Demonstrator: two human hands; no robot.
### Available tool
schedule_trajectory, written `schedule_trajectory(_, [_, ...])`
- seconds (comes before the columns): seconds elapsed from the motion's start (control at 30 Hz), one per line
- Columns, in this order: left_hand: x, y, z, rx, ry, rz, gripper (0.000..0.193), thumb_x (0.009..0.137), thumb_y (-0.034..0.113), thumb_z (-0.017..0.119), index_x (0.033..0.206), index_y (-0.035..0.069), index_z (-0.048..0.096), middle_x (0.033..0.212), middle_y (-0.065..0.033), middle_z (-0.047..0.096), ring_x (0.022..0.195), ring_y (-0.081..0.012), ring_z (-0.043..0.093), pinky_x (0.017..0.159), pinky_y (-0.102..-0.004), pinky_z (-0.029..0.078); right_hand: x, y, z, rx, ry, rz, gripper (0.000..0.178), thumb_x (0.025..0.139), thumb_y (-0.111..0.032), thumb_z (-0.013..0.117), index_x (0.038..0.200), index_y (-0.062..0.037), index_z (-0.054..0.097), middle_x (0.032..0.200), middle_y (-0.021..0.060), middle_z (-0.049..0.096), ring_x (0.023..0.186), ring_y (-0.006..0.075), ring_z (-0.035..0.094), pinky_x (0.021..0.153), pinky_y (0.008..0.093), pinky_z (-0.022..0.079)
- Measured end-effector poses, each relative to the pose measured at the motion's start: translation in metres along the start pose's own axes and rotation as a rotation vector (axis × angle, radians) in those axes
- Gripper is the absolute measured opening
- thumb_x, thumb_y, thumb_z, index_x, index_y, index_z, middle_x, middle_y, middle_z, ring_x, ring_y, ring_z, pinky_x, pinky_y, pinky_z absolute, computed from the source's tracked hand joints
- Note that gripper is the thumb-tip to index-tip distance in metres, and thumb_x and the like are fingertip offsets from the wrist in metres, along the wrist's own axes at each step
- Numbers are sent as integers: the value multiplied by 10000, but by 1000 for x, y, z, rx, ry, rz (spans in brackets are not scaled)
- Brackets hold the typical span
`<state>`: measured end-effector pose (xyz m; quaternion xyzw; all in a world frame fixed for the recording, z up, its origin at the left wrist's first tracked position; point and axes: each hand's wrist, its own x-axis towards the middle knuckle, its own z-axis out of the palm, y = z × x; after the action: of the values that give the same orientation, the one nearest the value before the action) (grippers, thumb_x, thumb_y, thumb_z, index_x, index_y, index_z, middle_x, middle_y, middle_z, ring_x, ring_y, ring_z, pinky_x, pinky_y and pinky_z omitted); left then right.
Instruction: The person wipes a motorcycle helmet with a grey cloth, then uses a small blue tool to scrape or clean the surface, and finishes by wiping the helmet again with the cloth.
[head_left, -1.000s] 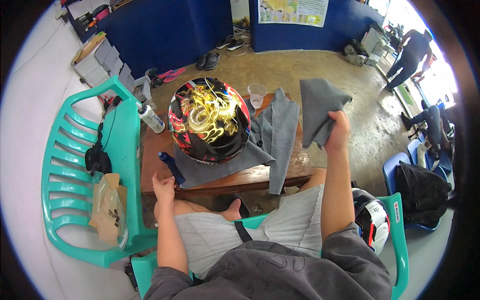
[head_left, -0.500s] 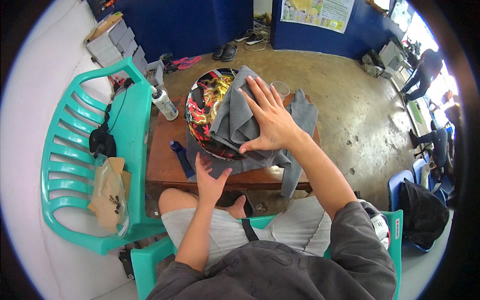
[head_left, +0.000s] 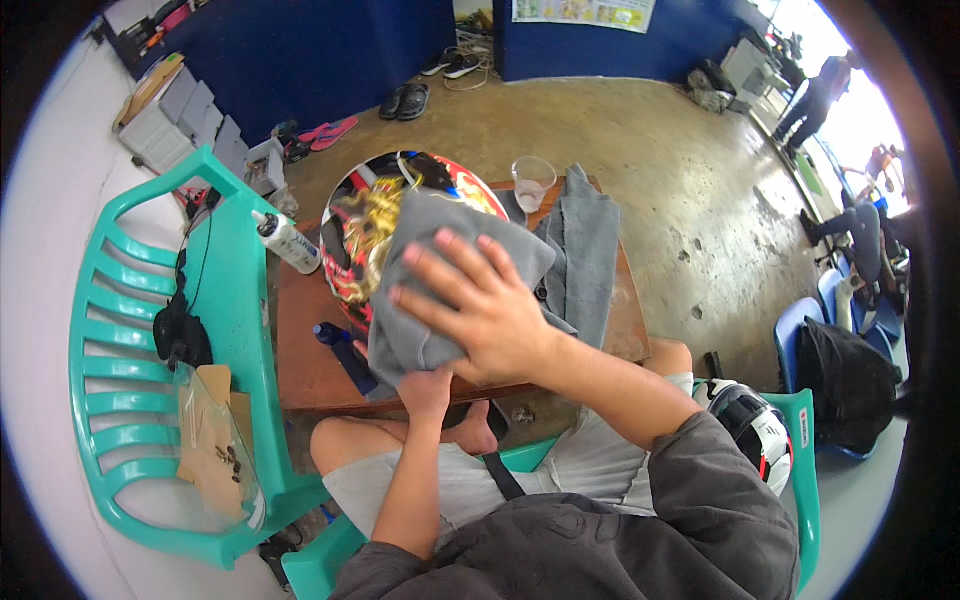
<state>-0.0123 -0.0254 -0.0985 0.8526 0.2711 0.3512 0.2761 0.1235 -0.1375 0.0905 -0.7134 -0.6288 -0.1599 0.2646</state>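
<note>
right hand [head_left: 478, 305] lies flat, fingers spread, pressing a grey cloth [head_left: 440, 285] onto the helmet [head_left: 370, 215] on the worktop [head_left: 310, 350]. left hand [head_left: 425, 385] grips the helmet's near edge from below. a bottle [head_left: 288, 242] lies beside it.
</note>
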Motion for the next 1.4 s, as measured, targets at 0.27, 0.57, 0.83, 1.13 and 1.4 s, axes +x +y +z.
schedule_trajectory(0.27, [65, 40, -93, -579, 238, 151, 907, 1003, 363, 761, 1660, -1, 252, 1589, -242, 450, 1444, -369, 482, 1182, -493, 419, 1, 33, -14, 31, 55, 237, 1060, 627, -383, 889, 1613, -261, 519, 1743, 138, 355, 1601, 412, 311, 1270, 603, 252])
schedule_trajectory(0.57, [344, 111, -173, -117, -769, 75, 395, 1027, 160, 701, 1407, 57, 672, 1365, -68, 700, 1249, -192, 652, 1065, -370, 525, -10, 23, 7, -17, 68, 184, 1062, 590, -444, 890, 1586, -295, 553, 1739, 122, 376, 1616, 389, 301, 1297, 595, 179])
schedule_trajectory(0.83, [371, 98, -173, 149, -1114, 169, 847, 749, 305, 974, 1503, 164, 616, 1539, -75, 606, 1404, -324, 584, 1142, -499, 489, -15, 41, -3, 72, 52, 227, 1049, 589, -346, 845, 1592, -227, 560, 1731, 165, 382, 1615, 407, 304, 1298, 584, 220])
schedule_trajectory(1.13, [360, 114, -150, 71, -1090, 197, 1293, 602, 222, 1019, 1696, 143, 335, 1560, -202, 558, 1423, -396, 576, 1187, -496, 498, 8, 103, 11, 1285, 268, 866, 660, 911, -144, 716, 1531, -2, 538, 1662, 268, 431, 1562, 455, 379, 1270, 542, 317])
schedule_trajectory(1.4, [336, 120, -169, 86, -1097, 214, 1375, 634, 31, 955, 1752, 257, 189, 1634, -112, 503, 1466, -373, 537, 1217, -511, 451, 19, -11, 12, -183, 204, -68, 896, 729, -447, 832, 1553, -200, 582, 1708, 140, 407, 1607, 450, 288, 1276, 652, 237])
